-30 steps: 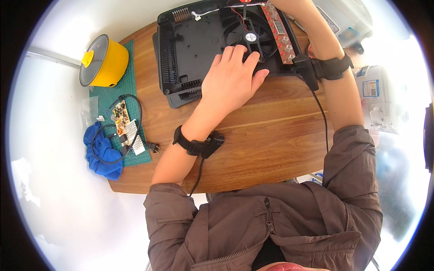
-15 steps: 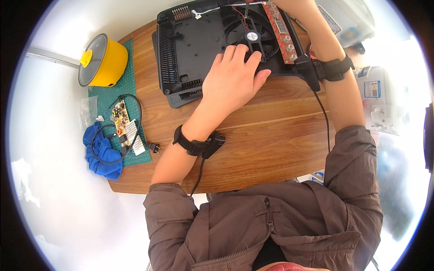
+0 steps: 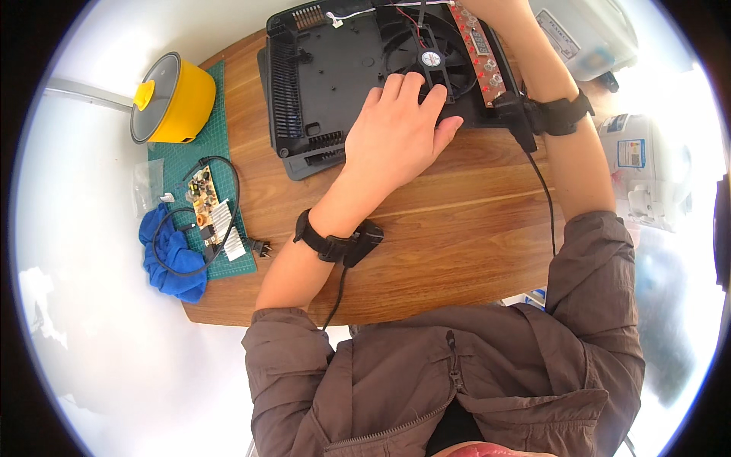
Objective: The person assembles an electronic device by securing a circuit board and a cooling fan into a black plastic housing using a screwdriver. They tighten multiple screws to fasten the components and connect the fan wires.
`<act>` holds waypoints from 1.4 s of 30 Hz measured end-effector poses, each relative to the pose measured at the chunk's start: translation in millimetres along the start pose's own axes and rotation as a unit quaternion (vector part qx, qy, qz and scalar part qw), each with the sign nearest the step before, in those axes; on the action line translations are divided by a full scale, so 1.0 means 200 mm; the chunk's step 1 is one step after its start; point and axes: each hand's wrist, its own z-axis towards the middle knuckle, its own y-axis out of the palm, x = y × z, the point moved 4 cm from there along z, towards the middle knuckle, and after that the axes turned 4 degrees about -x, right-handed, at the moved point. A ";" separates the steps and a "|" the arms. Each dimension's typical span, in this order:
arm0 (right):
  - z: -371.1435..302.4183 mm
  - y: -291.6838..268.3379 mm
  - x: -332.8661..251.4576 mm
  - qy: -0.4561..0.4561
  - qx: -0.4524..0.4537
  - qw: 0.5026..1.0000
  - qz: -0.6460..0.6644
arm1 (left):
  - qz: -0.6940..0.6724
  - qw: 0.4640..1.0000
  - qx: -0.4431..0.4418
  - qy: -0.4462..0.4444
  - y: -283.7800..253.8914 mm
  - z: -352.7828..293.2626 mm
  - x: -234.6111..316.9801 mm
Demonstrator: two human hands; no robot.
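A black plastic housing (image 3: 335,99), like the shell of an induction cooker, lies open at the table's far side. Inside it sits a black cooling fan (image 3: 449,80) with a round white label on its hub. My left hand (image 3: 392,129) rests palm down at the housing's near edge, fingers spread, fingertips at the fan's frame. My right hand (image 3: 495,6) reaches past the top edge; its fingers are cut off. Beside the fan runs a brown circuit board (image 3: 480,53) with red parts and a small display. A thin dark shaft (image 3: 422,12) stands above the fan, its upper end out of view.
On a green cutting mat (image 3: 228,263) at the left stand a yellow pot with a lid (image 3: 190,99), a loose circuit board with a heat sink (image 3: 204,196), a power cord (image 3: 237,183) and a blue cloth (image 3: 171,255). Pale plastic containers (image 3: 586,34) stand at the right.
The housing and fan appear shifted slightly right in the picture, and my left hand with them. The dark shaft has moved slightly right too, and the red piece at its top has left the view.
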 end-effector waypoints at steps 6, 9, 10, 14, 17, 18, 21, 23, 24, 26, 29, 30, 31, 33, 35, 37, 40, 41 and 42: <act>0.05 0.00 0.10 -0.170 0.106 0.974 -0.105 | 0.000 1.000 0.013 0.015 0.00 0.02 0.02; 0.06 0.01 0.12 -0.048 0.028 0.998 0.006 | -0.003 1.000 0.011 0.011 0.00 0.00 0.01; 0.05 0.01 0.11 -0.064 0.047 0.997 -0.020 | -0.003 1.000 0.011 0.010 0.00 0.00 0.01; 0.04 0.00 0.07 -0.071 0.083 0.990 -0.091 | -0.001 1.000 0.009 0.011 0.01 0.00 0.00; 0.04 0.00 0.07 -0.040 0.032 0.999 0.007 | -0.002 1.000 0.013 0.011 0.00 0.00 0.01; 0.03 0.00 0.07 -0.030 0.007 0.998 0.061 | -0.004 1.000 0.015 0.010 0.00 0.00 0.01; 0.04 -0.01 0.10 -0.098 0.036 0.994 0.028 | -0.002 1.000 0.012 0.010 0.00 0.01 0.01; 0.04 0.00 0.10 -0.095 0.038 0.995 0.007 | -0.001 1.000 0.012 0.011 0.00 0.01 0.01; 0.03 0.00 0.09 -0.093 0.039 0.995 -0.003 | -0.001 1.000 0.012 0.011 0.01 0.01 0.01; 0.03 0.00 0.08 -0.068 0.040 0.997 0.006 | -0.004 1.000 0.010 0.010 0.01 0.01 0.01; 0.03 0.00 0.08 -0.041 0.045 0.998 0.013 | 0.001 1.000 0.023 0.020 0.01 0.01 0.01; 0.03 0.00 0.09 -0.034 0.046 0.998 0.015 | 0.005 0.999 0.029 0.025 0.01 0.01 0.01; 0.02 0.00 0.07 -0.020 0.043 0.998 0.033 | 0.003 1.000 0.021 0.018 0.01 0.00 0.00; 0.01 0.01 0.03 0.008 0.036 0.997 0.069 | -0.001 1.000 0.005 0.005 0.00 0.00 0.00; 0.02 0.00 0.05 -0.027 0.023 0.996 0.083 | -0.002 1.000 0.005 0.008 0.00 0.00 0.00; 0.03 0.00 0.08 -0.090 0.037 0.995 0.037 | 0.000 1.000 0.004 0.011 0.00 0.01 0.01; 0.04 -0.01 0.10 -0.142 0.059 0.988 -0.033 | 0.004 1.000 0.004 0.012 0.00 0.01 0.01; 0.04 -0.01 0.10 -0.105 0.040 0.994 0.002 | 0.003 1.000 0.007 0.011 0.00 0.01 0.01; 0.04 -0.01 0.10 -0.069 0.021 0.997 0.038 | 0.002 1.000 0.009 0.010 0.01 0.00 0.01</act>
